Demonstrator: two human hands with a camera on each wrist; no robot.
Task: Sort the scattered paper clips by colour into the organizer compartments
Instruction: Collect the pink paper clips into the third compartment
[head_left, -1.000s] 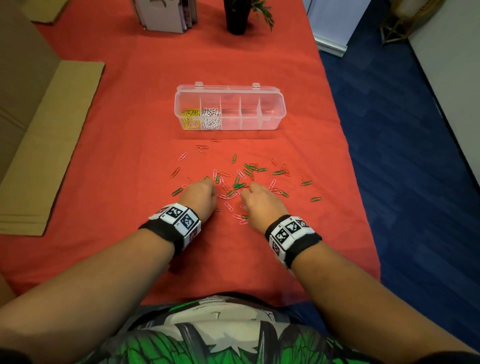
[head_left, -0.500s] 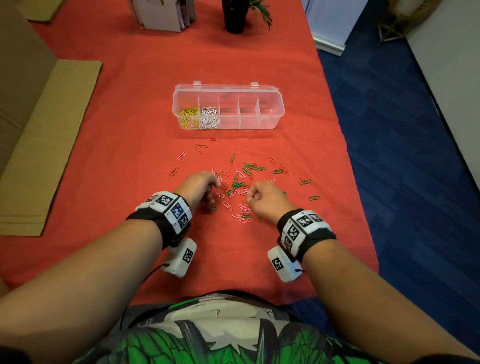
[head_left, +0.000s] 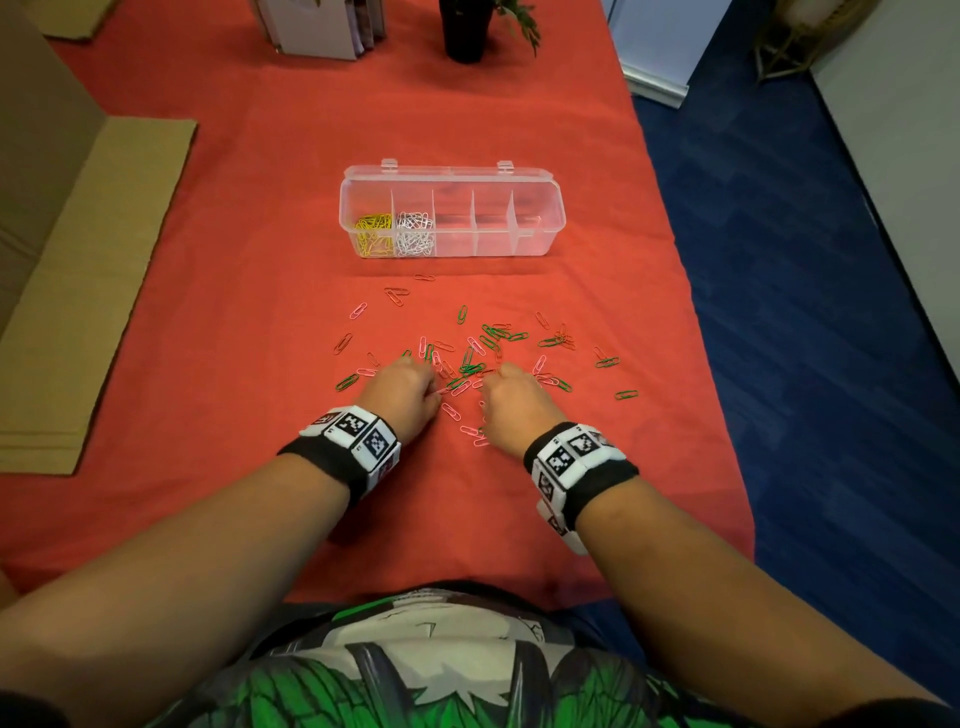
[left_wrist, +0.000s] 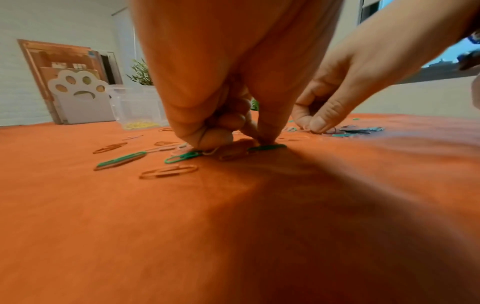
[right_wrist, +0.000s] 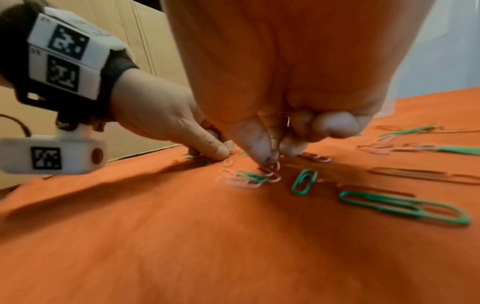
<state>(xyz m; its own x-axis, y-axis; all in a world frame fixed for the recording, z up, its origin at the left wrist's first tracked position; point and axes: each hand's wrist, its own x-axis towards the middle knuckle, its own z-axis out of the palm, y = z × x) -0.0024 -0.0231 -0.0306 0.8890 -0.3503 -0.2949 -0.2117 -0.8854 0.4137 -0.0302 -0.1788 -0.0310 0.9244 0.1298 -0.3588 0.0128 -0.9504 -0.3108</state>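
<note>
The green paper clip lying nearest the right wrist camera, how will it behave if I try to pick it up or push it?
The green paper clip lies flat on the orange tablecloth, so it probably slides rather than rolls. Being thin wire, it's likely light, stiff and fiddly to pinch.

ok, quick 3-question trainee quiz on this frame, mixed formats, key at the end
1. True or false: the clear plastic organizer box already holds green paper clips.
2. Which compartments are filled? A) the two leftmost B) the two rightmost C) all five
3. Fill in: the right hand pinches a ____ paper clip just above the red tablecloth.

Key
1. False: only yellow paper clips and white paper clips are inside; the green paper clips lie on the cloth.
2. A
3. pink; the left hand works the same pile with its fingertips down.
</note>
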